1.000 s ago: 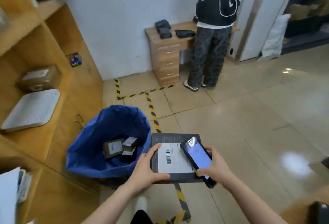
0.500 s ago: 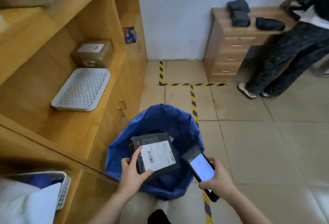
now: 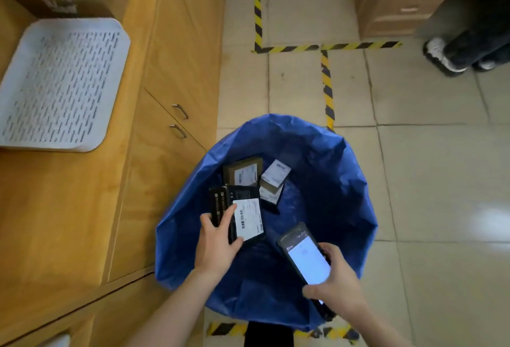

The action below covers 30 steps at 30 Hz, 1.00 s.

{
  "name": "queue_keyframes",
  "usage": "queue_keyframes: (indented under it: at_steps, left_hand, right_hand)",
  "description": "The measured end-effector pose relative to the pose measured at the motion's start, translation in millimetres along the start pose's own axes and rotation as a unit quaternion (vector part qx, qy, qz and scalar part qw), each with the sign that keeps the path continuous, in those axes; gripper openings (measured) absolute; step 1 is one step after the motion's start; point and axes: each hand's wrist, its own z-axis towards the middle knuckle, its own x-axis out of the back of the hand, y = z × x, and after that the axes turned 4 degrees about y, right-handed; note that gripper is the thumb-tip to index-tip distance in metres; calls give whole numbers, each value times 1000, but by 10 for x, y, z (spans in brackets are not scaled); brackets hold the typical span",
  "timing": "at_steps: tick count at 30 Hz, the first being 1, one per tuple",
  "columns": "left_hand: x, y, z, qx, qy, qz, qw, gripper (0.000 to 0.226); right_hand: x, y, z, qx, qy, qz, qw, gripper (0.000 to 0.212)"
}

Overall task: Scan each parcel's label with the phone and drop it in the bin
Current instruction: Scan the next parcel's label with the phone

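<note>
Here left hand (image 3: 218,247) grips the label-up parcel (image 3: 249,219), long axis pointing away; right hand (image 3: 335,288) grips phone (image 3: 309,261).

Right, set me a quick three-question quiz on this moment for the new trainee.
1. True or false: the black parcel already lies loose at the bottom of the blue bin.
2. What does the right grip hold? A) a phone with a lit screen B) a roll of tape C) nothing
3. Fill in: the held parcel's barcode label faces ___ (up or down).

Key:
1. False: the left grip holds it over the bin's opening.
2. A.
3. Up, towards the camera.
</note>
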Motion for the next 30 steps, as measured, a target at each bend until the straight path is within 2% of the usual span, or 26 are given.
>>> queue_keyframes:
  at_steps: [9,18,23,30]
  left_hand:
    - [-798,-513,880,39,-129,151,979,76]
    - [-1440,-1130,1541,16,-230,219,948,76]
    - [-1573,-1268,1657,5,-247,254,935,84]
    - [-1605,-1293,1680,-15,-210,299,931,89]
  right_hand:
    - [-632,140,1344,-44,-41,-55,997,99]
    - [-1361,530,2381,-45,-73,-164,983,101]
    - [-1585,697,2566,-27,-89,-207,974,102]
    - [-1559,759,2516,-16,-83,-229,970,105]
